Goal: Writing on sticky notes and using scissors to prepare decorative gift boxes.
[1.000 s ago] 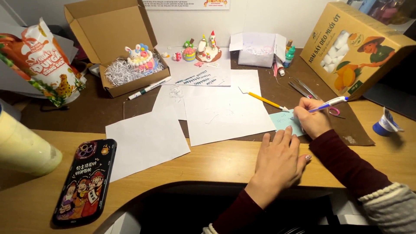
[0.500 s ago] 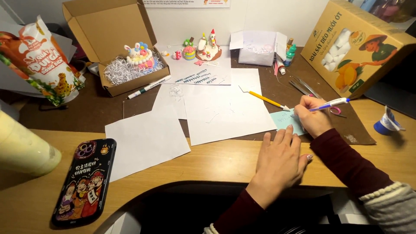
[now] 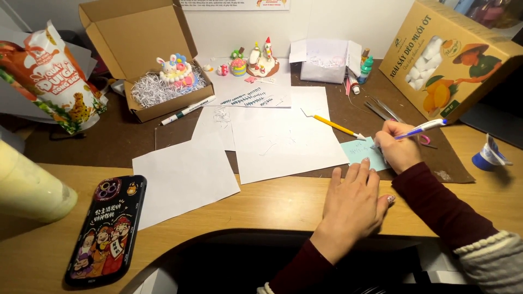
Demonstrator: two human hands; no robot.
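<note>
The right hand [image 3: 396,149] sits at about four o'clock of the view, its grip pinched around a blue-and-white pen [image 3: 425,128] whose barrel slants up toward two o'clock, while the tip end is hidden behind the fingers over a small pale blue note [image 3: 357,151]. The note lies on the dark brown mat [image 3: 338,106], at the three o'clock edge of the large white sheets [image 3: 283,136]. The left hand [image 3: 354,201] lies flat on the wooden surface [image 3: 261,204] at about five o'clock, fingers loosely spread and holding nothing, its fingertips [image 3: 366,161] touching the lower edge of the note. Just beyond the note at eleven o'clock rests a yellow craft knife [image 3: 335,125], its point aimed at the note. Metal tweezers [image 3: 381,110] lie near the right hand at twelve o'clock. At nine o'clock of the view another white sheet [image 3: 182,177] lies partly on the mat and partly on the wood, and beside it at seven o'clock a phone [image 3: 106,228] in a black cartoon case lies face down. Toward eleven o'clock an open cardboard box [image 3: 141,22] holds shredded paper and a small clay rabbit cake [image 3: 175,69], with a white marker [image 3: 188,110] in front of it. Small clay figures [image 3: 256,61] stand at twelve o'clock, and a yellow printed carton [image 3: 452,60] leans at two o'clock.
</note>
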